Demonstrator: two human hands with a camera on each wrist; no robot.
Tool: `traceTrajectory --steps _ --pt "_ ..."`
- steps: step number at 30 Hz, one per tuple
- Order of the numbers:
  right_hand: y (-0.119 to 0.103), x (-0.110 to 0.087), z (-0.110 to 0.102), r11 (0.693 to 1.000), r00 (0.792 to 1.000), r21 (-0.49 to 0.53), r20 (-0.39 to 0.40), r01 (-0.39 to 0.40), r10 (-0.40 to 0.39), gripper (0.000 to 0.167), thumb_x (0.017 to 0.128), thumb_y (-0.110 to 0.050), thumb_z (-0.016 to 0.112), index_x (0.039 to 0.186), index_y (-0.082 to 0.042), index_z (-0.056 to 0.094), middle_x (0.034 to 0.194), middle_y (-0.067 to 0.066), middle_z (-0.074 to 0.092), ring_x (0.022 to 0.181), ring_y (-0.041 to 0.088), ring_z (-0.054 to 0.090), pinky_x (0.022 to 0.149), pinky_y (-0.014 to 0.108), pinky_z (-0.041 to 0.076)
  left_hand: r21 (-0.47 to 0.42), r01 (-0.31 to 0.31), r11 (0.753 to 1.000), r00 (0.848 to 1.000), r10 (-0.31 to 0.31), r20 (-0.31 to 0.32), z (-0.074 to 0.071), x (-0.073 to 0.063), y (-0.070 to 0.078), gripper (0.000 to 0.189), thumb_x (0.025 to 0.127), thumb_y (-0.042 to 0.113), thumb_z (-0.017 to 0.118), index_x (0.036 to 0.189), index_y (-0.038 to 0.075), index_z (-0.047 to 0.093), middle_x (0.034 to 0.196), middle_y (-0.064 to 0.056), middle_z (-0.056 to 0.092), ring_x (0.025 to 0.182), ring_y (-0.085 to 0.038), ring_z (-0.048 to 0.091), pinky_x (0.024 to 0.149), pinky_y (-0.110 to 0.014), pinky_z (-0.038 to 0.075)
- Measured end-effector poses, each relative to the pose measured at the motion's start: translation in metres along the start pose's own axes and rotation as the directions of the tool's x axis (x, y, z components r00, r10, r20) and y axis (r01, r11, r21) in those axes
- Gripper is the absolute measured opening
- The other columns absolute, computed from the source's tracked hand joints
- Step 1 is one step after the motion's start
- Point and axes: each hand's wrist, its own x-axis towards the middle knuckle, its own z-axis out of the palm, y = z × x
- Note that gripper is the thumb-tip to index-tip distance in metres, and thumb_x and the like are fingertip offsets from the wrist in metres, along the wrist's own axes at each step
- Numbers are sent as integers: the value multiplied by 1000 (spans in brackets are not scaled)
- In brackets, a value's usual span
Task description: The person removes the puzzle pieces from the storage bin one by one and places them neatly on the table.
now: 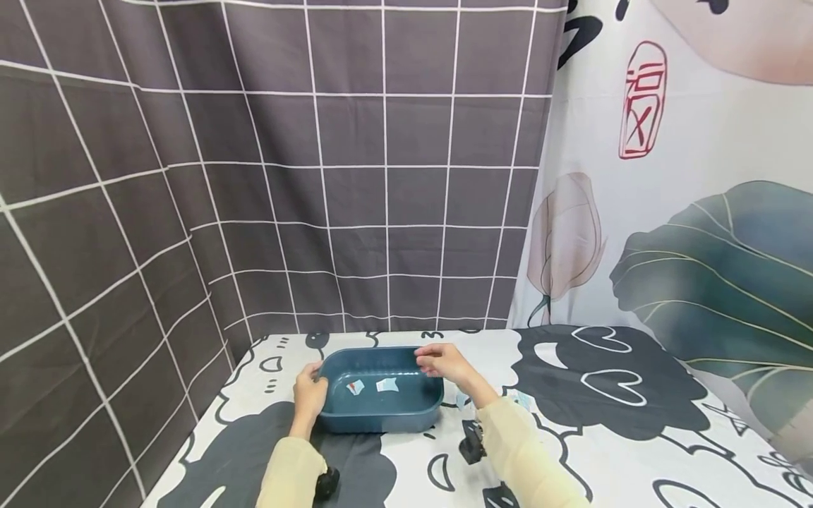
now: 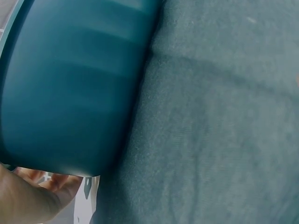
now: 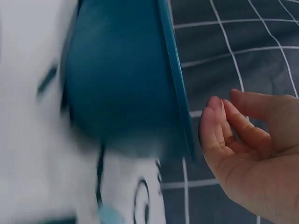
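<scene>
A dark teal rectangular basin (image 1: 381, 423) stands on the patterned cloth. Inside lie two small pale-blue pieces, one with a red mark (image 1: 356, 386) and a whiter one (image 1: 387, 384). At the basin's left end my left hand (image 1: 309, 395) grips the rim. From the left wrist, its fingers (image 2: 65, 184) show against the basin's end wall (image 2: 70, 93). Over the right end hovers my right hand (image 1: 444, 363), its fingers loosely bent. The right wrist view has that hand (image 3: 252, 144) beside the rim (image 3: 175, 70), thumb apart from the fingertips and nothing between them.
To the right of the basin, more small pale-blue pieces (image 1: 524, 400) lie on the cloth, partly by the right sleeve (image 1: 521, 451). A dark grid curtain (image 1: 381, 247) hangs behind and to the left. A floral curtain (image 1: 571, 247) hangs at the right.
</scene>
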Motion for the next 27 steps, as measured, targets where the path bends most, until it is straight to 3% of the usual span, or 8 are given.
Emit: traceTrajectory --steps 4,9,16,19,22,27 --pt "-2 9 23 1000 1000 18 14 -15 15 32 92 -2 59 118 16 59 100 23 71 78 16 68 83 37 59 -8 -1 1000 1000 1 -5 1 2 2 49 84 -4 44 131 -10 52 130 -34 56 125 -49 50 107 -59 37" --pt "1 16 48 998 999 -42 -32 -39 37 27 89 -1 61 112 14 63 103 27 70 88 32 71 79 37 59 -19 -1 1000 1000 1 -5 1 3 2 48 83 -4 44 131 -10 52 129 -34 56 125 -49 51 108 -59 37" --pt "18 25 68 984 995 -177 -105 -21 2 20 84 -1 65 102 9 69 85 15 71 68 11 61 63 25 54 -12 9 1000 1000 -9 0 0 1 2 47 85 -3 45 131 -9 53 130 -33 56 124 -49 51 106 -59 39" --pt "25 28 68 960 990 -278 -138 -13 -27 20 82 -1 67 100 6 70 88 15 72 75 16 65 70 28 54 -9 8 1000 1000 -8 8 2 0 3 46 85 -3 45 130 -9 54 128 -33 58 122 -49 52 104 -59 40" --pt "29 31 66 938 987 -345 -157 -30 -26 27 78 0 70 105 5 69 98 17 72 92 26 68 85 36 54 -8 9 1000 1000 -8 12 3 1 2 47 85 -2 45 130 -9 53 128 -33 58 122 -49 52 105 -59 40" --pt "28 35 67 914 994 -402 -107 -54 12 41 72 -4 77 112 3 68 107 17 72 104 33 66 96 42 50 -7 10 1000 1000 -10 0 1 3 -1 47 84 -3 45 131 -9 53 128 -33 57 123 -49 51 106 -60 38"
